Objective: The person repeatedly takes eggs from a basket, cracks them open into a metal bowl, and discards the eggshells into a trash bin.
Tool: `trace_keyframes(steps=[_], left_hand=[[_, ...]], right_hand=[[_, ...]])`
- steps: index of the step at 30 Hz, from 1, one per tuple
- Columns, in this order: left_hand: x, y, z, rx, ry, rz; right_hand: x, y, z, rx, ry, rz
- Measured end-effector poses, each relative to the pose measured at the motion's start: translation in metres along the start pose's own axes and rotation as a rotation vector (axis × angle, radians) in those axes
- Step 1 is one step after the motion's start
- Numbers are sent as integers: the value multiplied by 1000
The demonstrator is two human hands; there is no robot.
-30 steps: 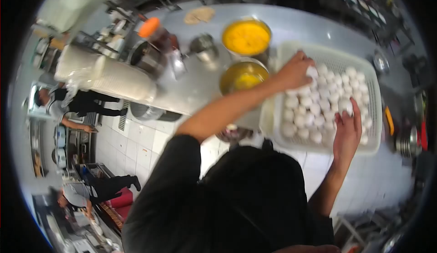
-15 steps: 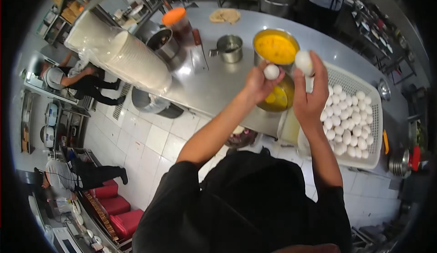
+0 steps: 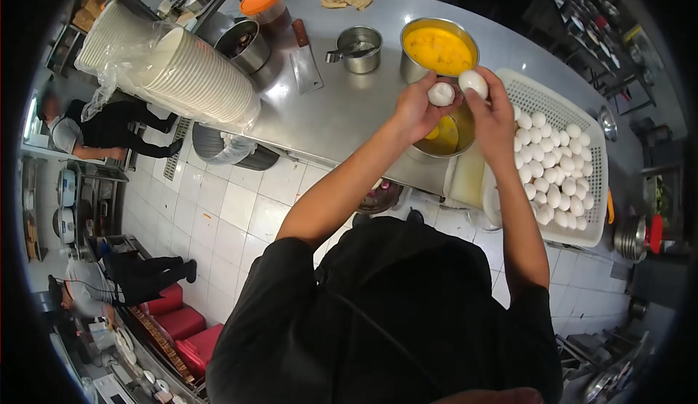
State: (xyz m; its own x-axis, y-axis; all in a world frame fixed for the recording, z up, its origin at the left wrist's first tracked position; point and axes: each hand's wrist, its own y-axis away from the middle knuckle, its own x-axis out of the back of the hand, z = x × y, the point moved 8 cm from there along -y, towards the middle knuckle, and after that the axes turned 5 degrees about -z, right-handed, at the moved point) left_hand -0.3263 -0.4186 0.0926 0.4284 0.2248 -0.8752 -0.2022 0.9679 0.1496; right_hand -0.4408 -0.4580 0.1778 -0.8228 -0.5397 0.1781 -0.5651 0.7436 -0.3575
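Note:
My left hand point(image 3: 416, 112) is closed around a white egg point(image 3: 440, 94) whose shell looks dented or cracked on the side facing me. A second white egg point(image 3: 473, 84) sits between the thumb and fingers of my right hand point(image 3: 496, 113). The two eggs are close together, apart by a small gap. Under my hands is a metal bowl point(image 3: 465, 149) with yellow egg in it, partly hidden. Just beyond stands a metal pot point(image 3: 403, 61) filled with many yolks. To the right, a white perforated crate point(image 3: 600, 186) holds several white eggs point(image 3: 552, 175).
A cleaver point(image 3: 306, 69), a small metal pot point(image 3: 361, 62) with a utensil and an orange-lidded container point(image 3: 262, 0) stand on the steel counter point(image 3: 305, 124). Bagged stacked tubs point(image 3: 196, 77) lie at its left end. Two people work at the left; a bin point(image 3: 254, 158) stands below.
My right hand has lowered its egg and brought it nearer the left-hand egg. The left-hand egg now shows a dented-looking face. The whole view has shifted slightly.

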Motion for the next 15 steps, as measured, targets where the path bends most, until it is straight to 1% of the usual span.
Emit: trace_keyframes(steps=[3, 4, 7, 9, 10, 12, 15], left_hand=[[-2, -4, 4, 42, -91, -100], [-8, -3, 7, 37, -113, -151], [-27, 1, 11, 44, -165, -277], [-30, 0, 10, 69, -169, -326], [-30, 0, 11, 52, -211, -278], [-28, 2, 14, 19, -295, -181], [-24, 5, 23, 17, -811, -96]], right_hand=[[16, -4, 49, -517, -463, -83], [11, -6, 40, -547, -371, -173], [-1, -12, 16, -616, -98, -311], [1, -19, 33, -636, -110, -407], [3, -23, 40, -641, -115, -459], [9, -31, 49, -583, -50, -474], [11, -32, 46, -534, 71, -500]])
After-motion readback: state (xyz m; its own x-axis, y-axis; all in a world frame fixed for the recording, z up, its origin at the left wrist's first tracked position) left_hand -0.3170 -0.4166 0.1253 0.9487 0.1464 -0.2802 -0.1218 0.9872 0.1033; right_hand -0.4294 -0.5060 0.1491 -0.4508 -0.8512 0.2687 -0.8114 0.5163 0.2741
